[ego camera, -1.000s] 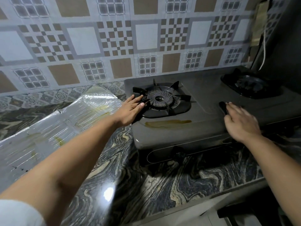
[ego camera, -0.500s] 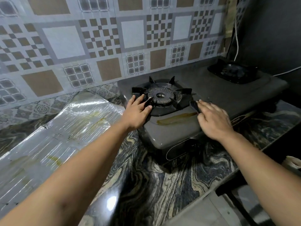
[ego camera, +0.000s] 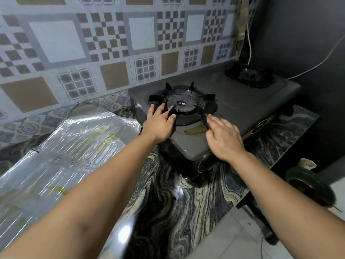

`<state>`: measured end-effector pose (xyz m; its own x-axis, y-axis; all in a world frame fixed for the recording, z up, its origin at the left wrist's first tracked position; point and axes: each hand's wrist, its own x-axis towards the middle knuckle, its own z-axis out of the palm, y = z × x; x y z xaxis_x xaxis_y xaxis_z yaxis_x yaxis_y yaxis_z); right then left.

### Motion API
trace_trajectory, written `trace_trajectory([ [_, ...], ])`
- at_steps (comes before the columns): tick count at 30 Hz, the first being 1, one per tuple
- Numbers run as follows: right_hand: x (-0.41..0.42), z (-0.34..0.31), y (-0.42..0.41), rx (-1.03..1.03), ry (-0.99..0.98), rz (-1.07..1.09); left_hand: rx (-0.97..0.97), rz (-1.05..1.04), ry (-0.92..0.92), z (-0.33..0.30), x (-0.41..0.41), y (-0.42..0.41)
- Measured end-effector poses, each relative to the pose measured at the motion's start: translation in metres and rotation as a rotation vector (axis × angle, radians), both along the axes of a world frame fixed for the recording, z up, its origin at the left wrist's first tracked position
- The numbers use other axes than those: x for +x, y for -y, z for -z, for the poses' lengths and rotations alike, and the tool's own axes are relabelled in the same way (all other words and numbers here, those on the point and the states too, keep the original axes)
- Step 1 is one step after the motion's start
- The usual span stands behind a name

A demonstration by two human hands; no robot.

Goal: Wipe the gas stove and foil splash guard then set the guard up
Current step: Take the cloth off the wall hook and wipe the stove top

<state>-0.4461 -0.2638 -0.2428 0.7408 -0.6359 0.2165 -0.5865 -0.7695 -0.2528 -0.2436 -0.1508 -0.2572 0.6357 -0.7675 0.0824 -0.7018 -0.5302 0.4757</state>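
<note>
- On the dark marbled counter [ego camera: 168, 199], a grey two-burner gas stove [ego camera: 242, 101] is seen at about 1 o'clock from the frame's centre, set against the patterned tile wall [ego camera: 93, 43].
- At the near burner, a black pan support [ego camera: 182, 105] is seated around the burner head.
- The left hand [ego camera: 158, 124] is laid on the support's 8 o'clock side, its fingers spread and nearly straight, with the fingertips touching the prongs; nothing is gripped.
- The right hand [ego camera: 222, 135] is placed at the support's 4 o'clock side, and a prong is pinched between its thumb and fingers.
- A yellowish greasy smear [ego camera: 194, 130] is seen on the stove top between the two hands.
- The foil splash guard [ego camera: 61, 152] is laid flat on the counter at 9 o'clock of the stove, just beside it, marked with yellow stains.
- The far burner [ego camera: 250, 76] is found at 2 o'clock, near a white cable [ego camera: 317, 64] on the dark wall.
- A dark round object [ego camera: 309, 186] is visible at 4 o'clock, beyond the counter's edge.
</note>
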Motion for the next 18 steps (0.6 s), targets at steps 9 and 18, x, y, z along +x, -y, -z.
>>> trace_trajectory([
  [9,0.005,-0.001,-0.029,-0.040,0.047,-0.061,-0.018,-0.003,0.000,0.003,0.001,0.001],
  [18,0.000,0.005,-0.057,0.008,0.231,-0.227,-0.026,0.003,0.030,0.014,0.011,0.008],
])
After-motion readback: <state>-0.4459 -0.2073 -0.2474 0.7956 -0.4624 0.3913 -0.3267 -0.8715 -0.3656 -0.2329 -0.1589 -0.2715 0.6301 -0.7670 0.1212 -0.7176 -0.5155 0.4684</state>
